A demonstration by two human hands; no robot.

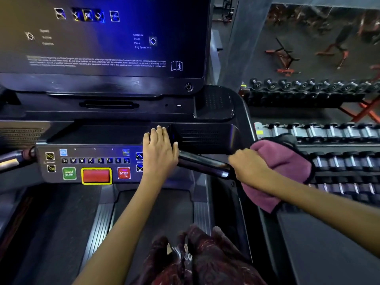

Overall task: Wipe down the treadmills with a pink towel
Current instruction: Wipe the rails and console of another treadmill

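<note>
I stand on a treadmill and face its dark console [102, 132] and lit blue screen [107, 38]. My left hand [159, 151] lies flat with straight fingers on the right end of the button panel, at the console's tray edge. My right hand [249, 167] grips the pink towel [281, 171], bunched around the outer end of the black right handlebar [202, 163]. The towel hangs down past my wrist.
The button panel [90, 165] carries a green quick-start key, a red safety key [96, 175] and a red STOP button [124, 173]. The treadmill belt [160, 214] runs under me. Racks of dumbbells [320, 132] stand close on the right, with orange gym benches [285, 58] beyond.
</note>
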